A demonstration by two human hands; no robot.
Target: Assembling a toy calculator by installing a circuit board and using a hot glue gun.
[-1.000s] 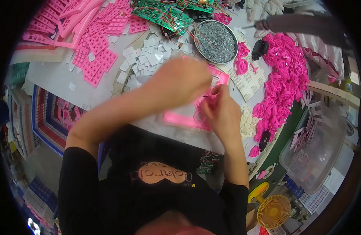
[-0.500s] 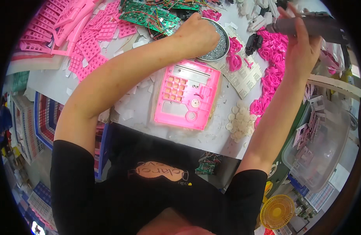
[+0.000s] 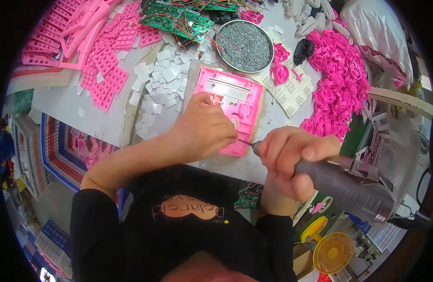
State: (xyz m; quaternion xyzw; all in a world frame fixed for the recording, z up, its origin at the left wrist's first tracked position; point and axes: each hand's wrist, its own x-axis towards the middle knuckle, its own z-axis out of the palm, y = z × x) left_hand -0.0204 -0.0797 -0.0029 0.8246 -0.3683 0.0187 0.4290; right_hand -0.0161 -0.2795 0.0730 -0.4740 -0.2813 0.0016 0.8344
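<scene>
My right hand [image 3: 289,157] grips a dark grey electric screwdriver [image 3: 350,188], held nearly level with its thin bit pointing left. The bit's tip reaches my left hand [image 3: 204,129], which hovers over a pink plastic casing [image 3: 255,96]. The fingers of that hand are closed in a pinch by the tip; what they hold, if anything, is too small to tell. Part of the casing, including its square openings, is hidden under the left hand. Just beyond the casing stands a round metal dish [image 3: 271,58] full of small silver screws [image 3: 244,47].
Pink ring-shaped parts [image 3: 336,80] are heaped at the right, beside a printed paper sheet [image 3: 291,96]. Green circuit boards [image 3: 174,21] with wires lie at the back. White square pieces [image 3: 167,73] and pink keypads [image 3: 106,61] spread over the left. A yellow fan [image 3: 333,253] stands below right.
My left hand has come from the screw dish down to the casing. My right hand has brought the electric screwdriver from the upper right down to the casing's lower right side.
</scene>
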